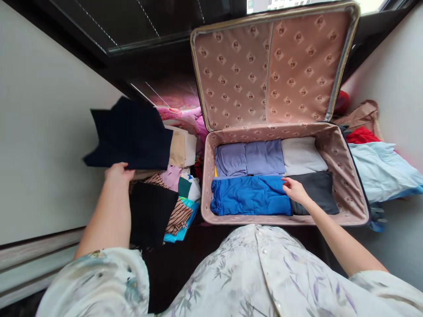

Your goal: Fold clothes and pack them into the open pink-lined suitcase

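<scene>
An open suitcase (pixel 350 185) with pink patterned lining lies in front of me, lid up. Inside lie folded clothes: two lilac pieces (pixel 251 157), a white one (pixel 302 155), a bright blue one (pixel 249 194) and a dark grey one (pixel 319 193). My right hand (pixel 294 189) rests on the seam between the blue and grey pieces, fingers spread. My left hand (pixel 117 172) grips the lower edge of a folded dark navy garment (pixel 132 132), lifted above a pile of clothes to the left of the suitcase.
The pile at left holds a black piece (pixel 150 211), striped fabric (pixel 180 215), beige folds (pixel 180 147) and pink cloth (pixel 185 116). Light blue (pixel 380 169) and red (pixel 360 135) garments lie right of the suitcase. White walls flank both sides.
</scene>
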A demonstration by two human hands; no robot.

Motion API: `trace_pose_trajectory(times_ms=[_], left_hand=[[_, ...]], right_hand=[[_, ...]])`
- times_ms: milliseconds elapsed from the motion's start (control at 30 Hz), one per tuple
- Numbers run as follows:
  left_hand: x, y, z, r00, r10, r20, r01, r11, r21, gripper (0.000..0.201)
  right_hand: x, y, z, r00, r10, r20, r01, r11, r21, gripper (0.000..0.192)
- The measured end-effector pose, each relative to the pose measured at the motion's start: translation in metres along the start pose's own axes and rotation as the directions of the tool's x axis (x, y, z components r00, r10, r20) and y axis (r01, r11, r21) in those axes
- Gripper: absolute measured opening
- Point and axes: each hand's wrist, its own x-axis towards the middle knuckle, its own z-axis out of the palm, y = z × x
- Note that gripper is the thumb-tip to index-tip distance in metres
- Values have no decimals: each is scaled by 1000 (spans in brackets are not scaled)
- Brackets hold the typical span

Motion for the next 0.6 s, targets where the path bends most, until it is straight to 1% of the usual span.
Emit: trace_pose_trajectory(times_ms=[33,67,100,133,167,200,233,267,300,333,367,400,433,467,500,533,567,600], left_hand=[[0,-12,-6,995,-4,-97,13,996,88,43],[-2,-24,-10,972,19,-232,25,983,184,44],[-8,-36,-9,925,78,-372,29,961,274,47],[-16,-46,-3,867,160,-472,14,939,344,51],[-28,-56,7,831,243,-500,-26,915,403,52],[-43,-65,23,831,318,-457,-88,885,456,53],[-60,-75,44,877,364,-313,-183,856,483,48],[-80,-85,68,935,348,-62,-278,832,480,43],[-100,-97,95,933,295,204,-358,807,469,41],[-121,-109,123,856,208,474,-441,773,457,44],[-140,-123,149,731,85,677,-512,724,462,52],[-158,-136,174,625,-45,780,-559,672,486,62],[-174,-149,195,555,-159,817,-591,616,521,75],[-187,-161,213,502,-224,836,-623,577,529,89],[-197,-172,228,481,-246,842,-649,545,530,103],[-204,-180,239,469,-238,850,-674,526,519,115],[-208,-185,248,454,-211,866,-699,518,493,124],[-210,-189,255,428,-185,885,-721,520,458,128]], right_hand=[[4,0,6,1000,-12,22,14,996,-88,46],[7,0,11,999,-27,43,34,984,-175,47],[10,-1,16,997,-43,61,57,964,-258,48],[13,-3,20,995,-59,77,81,940,-331,50],[16,-4,23,993,-75,92,105,914,-392,54],[19,-6,26,990,-89,106,128,889,-440,57],[21,-8,28,987,-102,125,150,865,-479,60],[23,-10,29,983,-109,149,171,840,-515,60],[24,-12,31,978,-106,180,190,813,-550,56],[24,-16,31,971,-94,220,208,785,-583,49],[24,-19,32,961,-76,264,227,759,-610,41],[22,-24,31,949,-59,309,249,739,-626,33],[18,-30,30,934,-55,352,278,731,-623,27],[13,-37,28,915,-73,397,318,736,-597,23],[7,-45,24,888,-115,444,370,753,-544,20],[0,-54,19,854,-175,490,425,778,-463,18],[-8,-63,12,810,-240,535,474,805,-357,16],[-15,-73,5,763,-300,573,505,830,-238,14]])
